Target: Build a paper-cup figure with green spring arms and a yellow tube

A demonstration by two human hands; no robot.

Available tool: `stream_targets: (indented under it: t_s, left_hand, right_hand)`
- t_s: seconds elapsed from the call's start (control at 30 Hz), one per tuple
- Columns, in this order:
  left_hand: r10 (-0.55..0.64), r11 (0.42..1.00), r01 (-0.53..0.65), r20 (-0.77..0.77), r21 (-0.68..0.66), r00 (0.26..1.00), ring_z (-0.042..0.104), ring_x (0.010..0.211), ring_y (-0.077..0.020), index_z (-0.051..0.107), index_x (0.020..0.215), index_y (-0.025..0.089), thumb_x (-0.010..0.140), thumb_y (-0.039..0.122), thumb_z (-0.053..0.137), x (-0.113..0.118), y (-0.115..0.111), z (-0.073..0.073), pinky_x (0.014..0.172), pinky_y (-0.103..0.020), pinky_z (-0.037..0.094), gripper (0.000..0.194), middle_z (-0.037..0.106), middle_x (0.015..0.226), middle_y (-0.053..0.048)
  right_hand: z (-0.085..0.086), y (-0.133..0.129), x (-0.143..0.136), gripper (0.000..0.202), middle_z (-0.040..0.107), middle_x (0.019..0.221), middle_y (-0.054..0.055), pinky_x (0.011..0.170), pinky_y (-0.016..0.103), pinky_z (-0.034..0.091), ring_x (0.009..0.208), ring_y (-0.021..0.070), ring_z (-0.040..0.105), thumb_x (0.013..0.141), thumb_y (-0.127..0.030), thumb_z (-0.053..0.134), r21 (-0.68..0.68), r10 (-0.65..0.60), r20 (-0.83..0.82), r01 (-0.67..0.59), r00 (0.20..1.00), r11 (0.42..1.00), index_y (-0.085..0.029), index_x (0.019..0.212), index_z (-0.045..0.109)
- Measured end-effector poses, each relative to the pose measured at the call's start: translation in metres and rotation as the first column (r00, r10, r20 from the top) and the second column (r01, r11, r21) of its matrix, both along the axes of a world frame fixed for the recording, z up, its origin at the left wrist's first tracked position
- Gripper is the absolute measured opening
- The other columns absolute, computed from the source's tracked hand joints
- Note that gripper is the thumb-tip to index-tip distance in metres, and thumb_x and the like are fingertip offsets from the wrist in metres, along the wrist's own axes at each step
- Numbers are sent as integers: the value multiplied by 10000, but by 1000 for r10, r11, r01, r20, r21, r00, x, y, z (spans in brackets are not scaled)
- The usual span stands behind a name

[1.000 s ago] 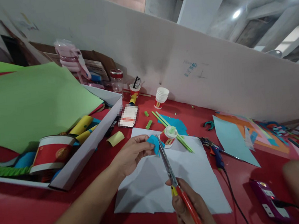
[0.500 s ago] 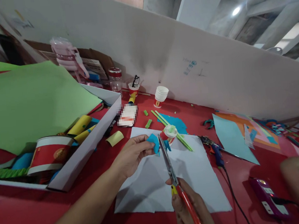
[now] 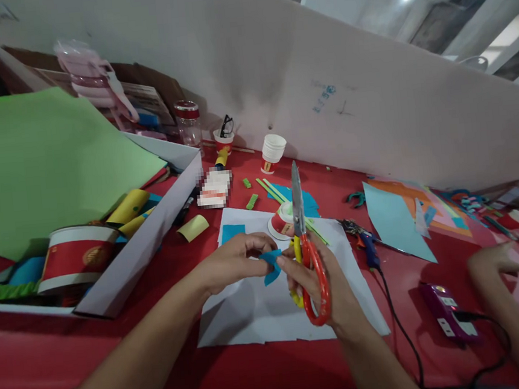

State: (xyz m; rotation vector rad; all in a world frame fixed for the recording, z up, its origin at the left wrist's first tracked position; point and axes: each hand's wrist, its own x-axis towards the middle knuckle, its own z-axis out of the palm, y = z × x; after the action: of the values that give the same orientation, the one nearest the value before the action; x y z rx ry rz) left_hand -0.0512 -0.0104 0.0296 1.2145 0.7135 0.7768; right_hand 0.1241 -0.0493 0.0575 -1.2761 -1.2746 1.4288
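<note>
My left hand point(image 3: 242, 258) pinches a small cut piece of blue paper point(image 3: 272, 266) above the white sheets point(image 3: 270, 314). On the piece's other side, the fingertips of my right hand point(image 3: 316, 274) touch its edge. That same hand holds scissors point(image 3: 297, 200) with red and yellow handles, their blades closed and pointing up and away. Behind the blades stands a red and white paper cup point(image 3: 281, 221), partly hidden by them. A flat blue paper piece point(image 3: 233, 232) lies near the sheets' upper left corner.
At left is a white box point(image 3: 140, 241) with green paper and a large cup. Green strips point(image 3: 265, 188), stacked cups point(image 3: 273, 153) and a pixelated item lie behind. To the right are a glue gun point(image 3: 370, 250), light-blue paper point(image 3: 393, 219), a purple power socket point(image 3: 446, 311) and another person's hand point(image 3: 493, 265).
The scissors have swung upright and their blades have left the blue paper. My right hand has moved up to the piece, beside my left fingers. The view has shifted slightly.
</note>
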Motion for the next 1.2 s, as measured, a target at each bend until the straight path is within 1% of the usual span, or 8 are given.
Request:
stream_targets:
  t_s: [0.17,0.37,0.53,0.6,0.73,0.83,1.0,1.2]
  left_hand:
    - [22,1000,-22,-48,-1,999,509,728,-157,645,646,176,644,202,683,2,0,0,670,-271,385,45,580,766,-9]
    - [261,959,-253,45,-131,964,523,720,-142,672,661,165,626,270,760,7,-1,0,687,-267,395,142,622,799,-17]
    - [322,939,-300,125,-167,939,520,698,-136,656,620,165,626,266,771,1,3,2,690,-267,402,153,622,732,-11]
    - [338,932,-310,139,-190,931,512,678,-127,640,599,162,614,249,772,-2,4,4,667,-262,394,159,631,741,-15]
    - [343,920,-310,111,-239,933,469,619,-105,636,607,158,594,220,768,-2,4,4,599,-248,351,146,622,715,-10]
    - [331,915,-294,97,-277,939,434,584,-93,624,600,159,573,220,771,0,4,3,566,-242,319,161,592,668,6]
    - [319,920,-286,91,-268,943,362,533,-84,595,559,170,567,224,752,1,3,5,528,-248,266,167,504,564,39]
    - [312,927,-282,92,-249,945,402,567,-97,581,561,172,564,229,747,0,4,5,560,-257,286,176,546,612,19]
  right_hand:
    - [-13,0,-4,470,568,793,-68,379,157,411,429,38,478,752,-336,752,-11,-97,39,97,995,995,-243,1156,532]
    - [-12,-2,-17,451,539,673,-83,374,155,380,427,53,455,769,-390,756,12,-261,-136,265,956,964,-226,1104,501]
    - [-26,-13,7,571,593,730,-33,368,193,381,434,81,462,805,-653,626,-57,-121,-24,120,992,991,-250,1181,476]
    - [-40,-20,23,748,599,739,-24,343,204,350,408,81,440,680,-796,619,-164,50,-26,-53,998,985,-261,1181,471]
    - [-57,-37,42,837,558,620,-32,397,221,346,433,94,430,563,-854,646,-190,140,40,-130,989,973,-219,1098,539]
    - [-52,-48,42,784,550,643,-32,445,226,347,473,92,398,611,-850,620,-149,135,102,-119,986,982,-230,1090,576]
    - [-34,-49,35,684,513,680,-48,469,222,339,474,73,325,708,-797,597,-220,162,130,-130,978,967,-245,1111,574]
    - [-27,-50,32,664,431,629,-59,551,244,385,540,102,397,738,-790,571,-181,171,206,-134,964,974,-226,1089,580]
